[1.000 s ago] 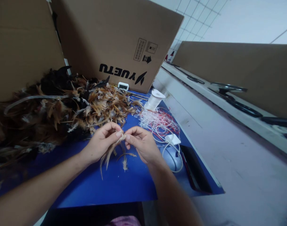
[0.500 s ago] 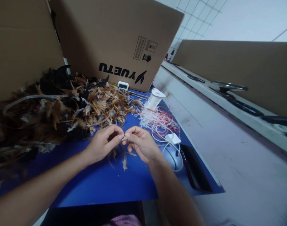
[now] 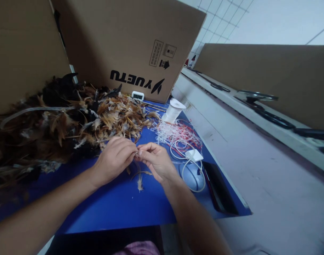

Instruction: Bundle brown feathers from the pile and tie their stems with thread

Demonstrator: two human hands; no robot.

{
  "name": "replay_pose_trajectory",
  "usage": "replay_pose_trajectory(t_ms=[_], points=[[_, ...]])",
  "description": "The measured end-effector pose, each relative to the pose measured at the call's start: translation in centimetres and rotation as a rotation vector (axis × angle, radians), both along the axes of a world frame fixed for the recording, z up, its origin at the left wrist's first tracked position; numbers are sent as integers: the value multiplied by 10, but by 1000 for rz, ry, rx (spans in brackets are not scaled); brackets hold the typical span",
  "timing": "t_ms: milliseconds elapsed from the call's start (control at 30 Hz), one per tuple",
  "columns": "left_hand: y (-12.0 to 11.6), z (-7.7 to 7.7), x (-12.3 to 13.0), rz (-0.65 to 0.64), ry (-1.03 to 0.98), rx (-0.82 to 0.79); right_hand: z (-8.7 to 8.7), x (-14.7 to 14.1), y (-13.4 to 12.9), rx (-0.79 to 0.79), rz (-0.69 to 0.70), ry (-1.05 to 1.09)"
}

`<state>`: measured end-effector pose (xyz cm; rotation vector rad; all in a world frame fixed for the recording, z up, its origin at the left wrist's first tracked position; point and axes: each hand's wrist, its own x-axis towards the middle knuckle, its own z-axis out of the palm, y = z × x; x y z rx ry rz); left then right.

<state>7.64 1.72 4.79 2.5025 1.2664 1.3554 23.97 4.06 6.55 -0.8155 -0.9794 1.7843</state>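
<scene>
Above the blue tabletop (image 3: 108, 209), both my hands are closed in a pinch with the fingertips meeting. My left hand (image 3: 115, 156) has its fingers curled over, back of the hand up. My right hand (image 3: 156, 161) pinches with thumb and index finger. Between them shows the pale end of a small feather (image 3: 137, 154), mostly hidden by the fingers. Just below the hands are a thin curved brown feather (image 3: 144, 173) and a fluffy pale feather (image 3: 140, 184). A large heap of brown and black feathers (image 3: 119, 118) spreads behind and left of my left hand.
Right of my hands lie a tangle of white and red cords (image 3: 175, 134), a white spool (image 3: 174, 110), a white cable with a square block (image 3: 194, 155), a blue mouse (image 3: 192, 177) and a black phone (image 3: 220, 189). A cardboard box (image 3: 124, 39) and small display (image 3: 137, 95) stand behind.
My left hand has rolled over, its fingers now covering more of the feather at the fingertips. My right hand stays pinched and has shifted slightly left.
</scene>
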Motion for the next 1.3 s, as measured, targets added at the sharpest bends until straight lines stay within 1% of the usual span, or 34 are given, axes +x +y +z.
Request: replay_pose_trajectory(t_ms=[100,167,300,467,567,667,767,867,933,1033,1167,1300], points=[[-2,2,1,70,22,73,1,-3,-2,9,-54,-10],[-4,3,4,106,3,74,2,-5,-4,30,-84,-13],[-9,7,12,115,-121,-11,0,-5,-5,95,-89,1],[-14,11,17,90,-296,-130,-2,-5,-5,104,-100,-5],[-13,11,19,96,-357,-214,-3,-6,-6,103,-105,-21],[-13,9,19,80,-404,-257,-2,-5,-6,117,-99,-25],[-13,8,20,108,-453,-205,-1,-4,-6,123,-100,-22],[-15,8,19,176,-424,-112,-1,-3,-6,129,-107,-27],[-17,10,19,162,-375,-86,0,-2,-6,138,-114,-32],[-19,11,19,78,-344,-92,0,-2,-7,143,-124,-33],[-18,10,17,29,-377,-112,0,-1,-7,182,-170,-59],[-17,10,16,10,-453,-142,-1,-1,-9,296,-224,-119]])
